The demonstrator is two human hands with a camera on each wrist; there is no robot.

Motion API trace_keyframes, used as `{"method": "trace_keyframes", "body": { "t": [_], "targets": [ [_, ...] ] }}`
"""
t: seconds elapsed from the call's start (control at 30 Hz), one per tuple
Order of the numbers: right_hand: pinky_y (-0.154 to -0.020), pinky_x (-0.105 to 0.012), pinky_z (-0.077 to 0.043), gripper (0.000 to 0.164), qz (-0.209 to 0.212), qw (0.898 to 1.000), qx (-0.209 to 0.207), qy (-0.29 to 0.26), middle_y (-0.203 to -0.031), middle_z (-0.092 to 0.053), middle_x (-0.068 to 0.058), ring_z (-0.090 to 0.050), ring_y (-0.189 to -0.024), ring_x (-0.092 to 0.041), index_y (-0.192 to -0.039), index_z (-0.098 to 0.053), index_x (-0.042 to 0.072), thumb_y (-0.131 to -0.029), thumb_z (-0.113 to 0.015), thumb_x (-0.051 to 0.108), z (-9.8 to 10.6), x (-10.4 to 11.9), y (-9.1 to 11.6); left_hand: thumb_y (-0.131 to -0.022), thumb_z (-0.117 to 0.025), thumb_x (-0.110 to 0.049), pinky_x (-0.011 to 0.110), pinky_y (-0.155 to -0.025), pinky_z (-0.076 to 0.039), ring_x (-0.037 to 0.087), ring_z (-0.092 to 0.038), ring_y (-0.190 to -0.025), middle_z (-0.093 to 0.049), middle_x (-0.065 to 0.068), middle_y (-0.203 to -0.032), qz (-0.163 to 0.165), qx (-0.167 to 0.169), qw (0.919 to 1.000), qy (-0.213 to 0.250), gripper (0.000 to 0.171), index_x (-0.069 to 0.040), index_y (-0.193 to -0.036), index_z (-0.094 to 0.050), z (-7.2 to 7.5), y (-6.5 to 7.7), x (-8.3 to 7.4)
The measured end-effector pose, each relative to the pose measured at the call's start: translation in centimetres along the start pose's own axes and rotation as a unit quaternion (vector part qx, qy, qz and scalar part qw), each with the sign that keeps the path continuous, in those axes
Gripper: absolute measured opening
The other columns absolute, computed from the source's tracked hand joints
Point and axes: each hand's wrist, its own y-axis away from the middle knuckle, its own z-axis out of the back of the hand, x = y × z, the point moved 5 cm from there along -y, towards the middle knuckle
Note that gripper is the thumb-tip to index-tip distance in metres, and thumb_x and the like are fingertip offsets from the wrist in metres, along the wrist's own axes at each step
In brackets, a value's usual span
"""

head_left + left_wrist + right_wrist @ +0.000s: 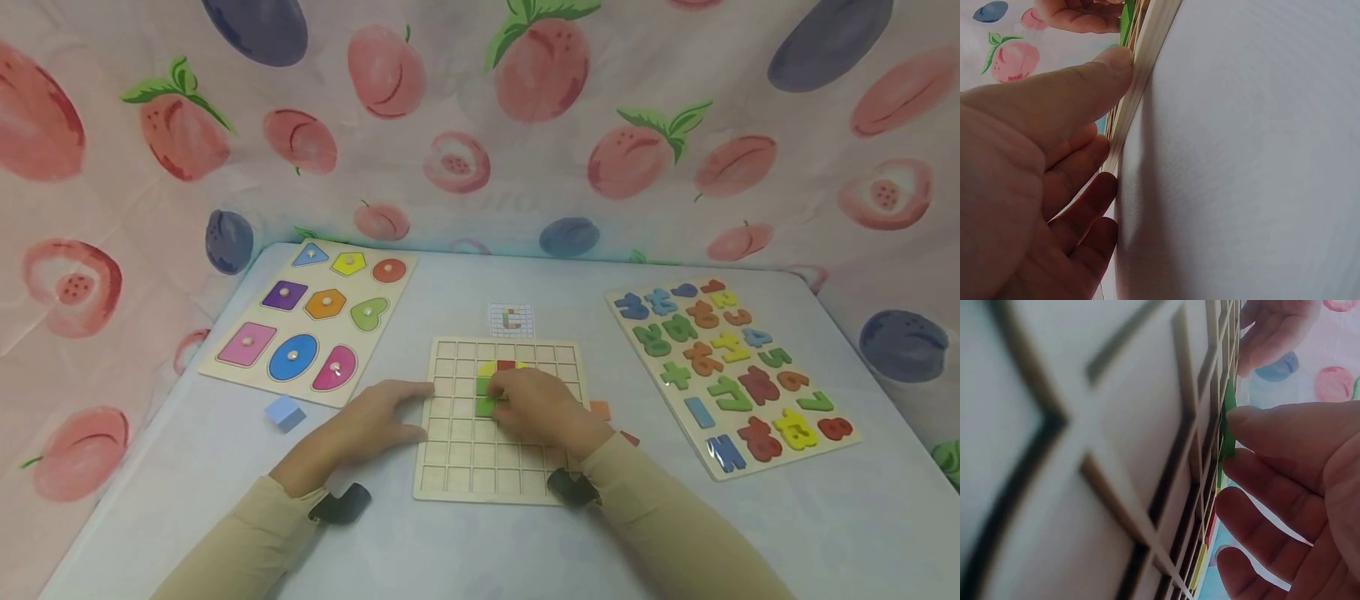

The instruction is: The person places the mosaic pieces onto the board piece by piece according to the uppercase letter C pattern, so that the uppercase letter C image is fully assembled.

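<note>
With the grid board as my dial and twelve pointing away from the person, a shape board lies at ten o'clock and a blue block at nine, all on the pale counter. Between block and dial, the left hand has its fingers loosely extended, tips at the nine o'clock edge, gripping nothing I can make out; sensible, since so flat a board could probably slide. The lower green tile sits near the dial's centre, a touch toward ten, at three o'clock from the left hand and apart from it; the upper green tile is just past it at twelve. I'd expect the lower one to be light, stiff and hard to break, perhaps slick on its face, so fingertips on opposite side edges should hold best. The right hand has that tile at its nine o'clock, right at the fingertips: thumb and forefinger seem to pinch it, the other fingers bent alongside. Farther right, an orange block sits at the dial's three, a partly hidden red piece between three and four, and a numeral board well apart, near three.
</note>
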Motion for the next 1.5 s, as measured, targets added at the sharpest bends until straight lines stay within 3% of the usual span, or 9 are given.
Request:
{"method": "trace_keyframes", "body": {
  "t": [0.67, 1.0, 1.27, 1.5],
  "targets": [
    [-0.084, -0.036, -0.053, 0.024, -0.011, 1.000, 0.003, -0.002, -0.105, -0.072, 0.001, -0.064, -0.091, -0.015, -0.110, -0.072, 0.011, -0.087, -0.067, 0.009, 0.03, -0.06, 0.05, -0.085, -0.081, -0.019, 0.048, -0.111, -0.038, 0.029, -0.044, -0.137, -0.055, 0.003, -0.142, -0.001, -0.001, 1.0000, 0.003, 0.062, -0.016, -0.143, -0.057, -0.02, 0.11, -0.03],
    [-0.076, -0.032, -0.050, 0.019, 0.012, 1.000, -0.001, 0.024, -0.102, -0.070, 0.006, -0.056, -0.080, -0.014, -0.107, -0.071, 0.014, -0.088, -0.071, 0.015, 0.23, 0.26, -0.40, -0.085, -0.081, -0.019, 0.048, -0.111, -0.038, 0.029, -0.044, -0.137, -0.055, 0.003, -0.142, 0.002, 0.001, 1.0000, 0.001, 0.062, -0.017, -0.143, -0.057, -0.02, 0.05, -0.02],
    [-0.084, -0.034, -0.052, 0.028, 0.006, 1.000, 0.008, 0.027, -0.112, -0.071, 0.001, -0.061, -0.087, -0.013, -0.116, -0.071, 0.012, -0.089, -0.072, 0.019, 0.07, 0.19, -0.61, -0.085, -0.081, -0.020, 0.049, -0.111, -0.038, 0.030, -0.044, -0.137, -0.055, 0.004, -0.142, 0.003, -0.002, 1.0000, -0.004, 0.062, -0.017, -0.143, -0.057, 0.05, 0.07, 0.02],
    [-0.083, -0.034, -0.051, 0.028, -0.004, 0.999, 0.014, 0.034, -0.109, -0.071, 0.003, -0.059, -0.086, -0.014, -0.118, -0.071, 0.013, -0.090, -0.069, 0.018, 0.04, -0.08, -0.51, -0.086, -0.080, -0.019, 0.049, -0.111, -0.037, 0.030, -0.044, -0.137, -0.055, 0.004, -0.142, -0.001, -0.003, 1.0000, -0.005, 0.061, -0.016, -0.143, -0.057, 0.03, 0.05, 0.01]
  ]
}}
